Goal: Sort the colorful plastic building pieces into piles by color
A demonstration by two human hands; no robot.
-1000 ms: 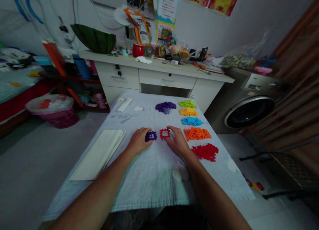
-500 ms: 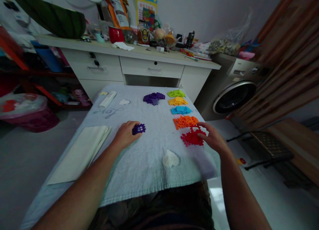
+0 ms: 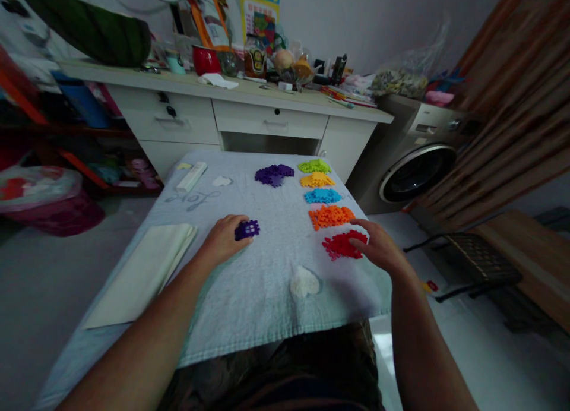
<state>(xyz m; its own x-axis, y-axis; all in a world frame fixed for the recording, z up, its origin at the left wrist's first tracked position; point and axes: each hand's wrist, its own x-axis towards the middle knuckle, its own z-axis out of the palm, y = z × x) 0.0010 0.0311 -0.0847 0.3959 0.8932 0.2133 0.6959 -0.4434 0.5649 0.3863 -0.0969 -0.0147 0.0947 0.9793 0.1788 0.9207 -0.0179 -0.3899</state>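
Note:
My left hand [image 3: 223, 240] is closed around a small purple piece [image 3: 248, 229] with square holes and toothed edges, held just over the cloth at the middle of the table. On the right, my right hand [image 3: 376, 244] rests at the near side of a pile of red interlocking pieces [image 3: 342, 246]. Its thumb and forefinger are apart, with the thumb touching the red pile. Beyond it lie piles of orange pieces [image 3: 330, 217], blue pieces [image 3: 322, 195], yellow pieces [image 3: 316, 179] and lime green pieces [image 3: 314, 166]. A purple pile [image 3: 274, 174] sits at the far middle.
A pale cloth [image 3: 276, 286] covers the table. On its left are a folded cream cloth [image 3: 138, 277] and a white narrow box [image 3: 192, 176]. A cluttered counter [image 3: 249, 87] stands behind, with a washing machine [image 3: 414, 152] to the right. A stool [image 3: 483, 256] is beside the table.
The red piece that stood up between my right thumb and forefinger now lies flat on the red pile. My left hand still holds the purple piece in about the same place.

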